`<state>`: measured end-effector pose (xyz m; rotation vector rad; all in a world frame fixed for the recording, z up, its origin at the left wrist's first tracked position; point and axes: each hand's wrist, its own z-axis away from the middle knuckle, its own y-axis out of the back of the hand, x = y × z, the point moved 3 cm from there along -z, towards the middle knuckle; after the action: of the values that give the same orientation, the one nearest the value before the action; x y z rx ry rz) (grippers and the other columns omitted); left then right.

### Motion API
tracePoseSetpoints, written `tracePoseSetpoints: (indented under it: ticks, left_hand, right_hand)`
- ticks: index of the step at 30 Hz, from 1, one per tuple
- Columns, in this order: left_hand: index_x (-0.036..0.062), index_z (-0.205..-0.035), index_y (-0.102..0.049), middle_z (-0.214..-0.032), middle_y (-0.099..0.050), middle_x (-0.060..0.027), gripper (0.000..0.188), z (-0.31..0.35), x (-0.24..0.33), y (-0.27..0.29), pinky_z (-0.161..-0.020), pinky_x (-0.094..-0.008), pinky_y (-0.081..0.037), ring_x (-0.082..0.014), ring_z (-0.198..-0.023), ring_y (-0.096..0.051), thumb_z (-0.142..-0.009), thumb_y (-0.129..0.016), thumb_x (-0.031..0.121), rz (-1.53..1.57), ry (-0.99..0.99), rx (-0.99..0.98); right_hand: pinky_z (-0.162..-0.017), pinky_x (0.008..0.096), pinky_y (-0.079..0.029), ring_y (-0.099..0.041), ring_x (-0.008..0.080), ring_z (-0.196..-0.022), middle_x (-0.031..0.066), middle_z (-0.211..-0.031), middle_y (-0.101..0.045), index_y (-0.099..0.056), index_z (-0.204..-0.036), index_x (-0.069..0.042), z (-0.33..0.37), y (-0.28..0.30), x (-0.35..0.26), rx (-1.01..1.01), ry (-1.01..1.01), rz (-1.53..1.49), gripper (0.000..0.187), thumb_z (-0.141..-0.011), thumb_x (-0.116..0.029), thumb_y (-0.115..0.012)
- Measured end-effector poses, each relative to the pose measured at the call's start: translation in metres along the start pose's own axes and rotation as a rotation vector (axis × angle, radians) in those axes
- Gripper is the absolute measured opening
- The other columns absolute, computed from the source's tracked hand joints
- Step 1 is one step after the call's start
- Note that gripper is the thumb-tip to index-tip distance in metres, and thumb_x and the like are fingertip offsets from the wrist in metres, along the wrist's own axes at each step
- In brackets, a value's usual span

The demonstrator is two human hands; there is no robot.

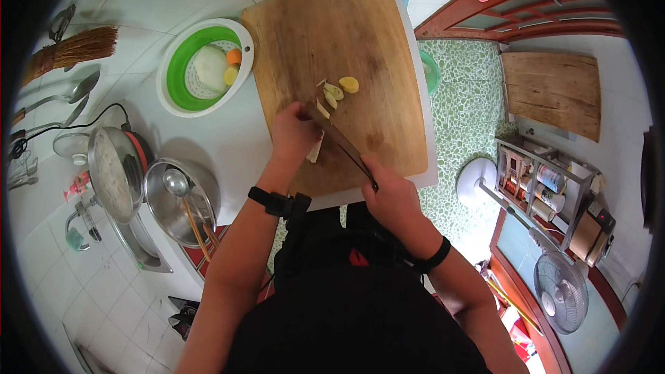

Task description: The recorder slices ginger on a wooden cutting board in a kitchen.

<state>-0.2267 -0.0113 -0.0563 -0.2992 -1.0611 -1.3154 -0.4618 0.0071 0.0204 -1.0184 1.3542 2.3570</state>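
— While the right hand [391, 190] is closing around the handle of the cleaver [343, 147], where is the blade sitting?

— It is angling up-left across the middle of the wooden cutting board [360, 28], its tip reaching the left hand [294, 131]. That hand is curling shut, pressing a pale piece of ginger [316, 149] down near the board's left edge.

— So what is looking risky?

— The fingertips are lying right against the blade, so I judge a slip or a rolling piece could be bringing the edge onto them. I cannot tell whether the knuckles are tucked.

— Anything else?

— Cut slices [334, 93] are lying loose toward the board's centre, and the board's near corner is overhanging the counter edge; hard chopping could be shifting it. The green colander [181, 69] is standing just beside the board's left edge.
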Motion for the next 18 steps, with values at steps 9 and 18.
tracePoseSetpoints:
  ticks: [9,18]
  left_hand:
    - [-0.0031,-0.087,-0.069,-0.069,-0.069,-0.0073,0.011,0.004,0.009,0.004,-0.057,-0.0308,-0.054,-0.0156,-0.06,-0.068,-0.082,-0.076,0.004,0.044,0.007,-0.04]
    - [-0.0057,-0.094,-0.068,-0.071,-0.069,-0.0074,0.013,0.011,0.009,0.004,-0.06,-0.0316,-0.055,-0.0157,-0.063,-0.067,-0.082,-0.07,-0.002,-0.005,0.008,-0.041]
  right_hand:
    - [-0.078,0.0554,-0.056,-0.071,0.0442,-0.088,0.0228,-0.095,-0.073,-0.062,-0.135,-0.011,-0.025,-0.001,-0.007,-0.183,-0.137,0.134,0.045,-0.091,-0.021,-0.063]
    - [-0.078,0.0527,-0.057,-0.07,0.044,-0.086,0.0237,-0.093,-0.072,-0.064,-0.135,-0.01,-0.008,-0.001,0.018,-0.039,-0.001,-0.09,0.044,-0.092,-0.017,-0.063]
